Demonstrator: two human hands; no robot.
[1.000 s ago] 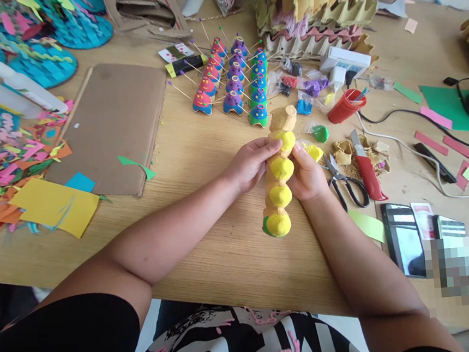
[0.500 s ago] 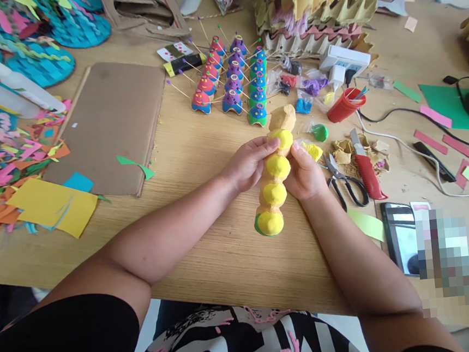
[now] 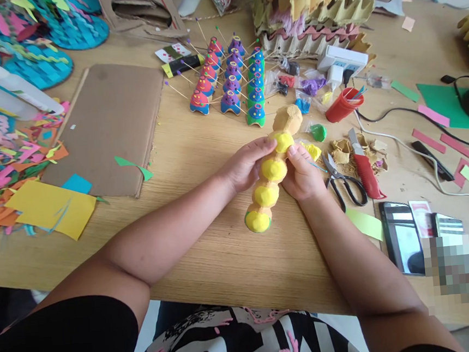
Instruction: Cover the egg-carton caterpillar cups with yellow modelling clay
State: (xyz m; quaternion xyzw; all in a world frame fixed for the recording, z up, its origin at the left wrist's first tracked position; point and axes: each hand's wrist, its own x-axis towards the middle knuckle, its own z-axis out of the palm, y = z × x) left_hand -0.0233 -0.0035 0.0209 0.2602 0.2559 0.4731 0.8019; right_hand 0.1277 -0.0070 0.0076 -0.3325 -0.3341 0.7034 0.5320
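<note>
Both hands point(image 3: 305, 174) clamp the yellow-domed strip point(image 3: 274, 170), long axis slanting, bare end toward the tabletop's point(image 3: 217, 259) far edge.

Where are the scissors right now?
In the head view, the scissors lie on the table to the right of the right hand, just left of the red-handled knife.

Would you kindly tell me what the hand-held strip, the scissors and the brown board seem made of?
Strip: probably moulded pulp, by its matte tan end; smooth yellow caps suggest clay.
Scissors: likely metal blades, by their grey sheen; black handles, perhaps plastic.
Brown board: apparently cardboard, by its matte face.
</note>
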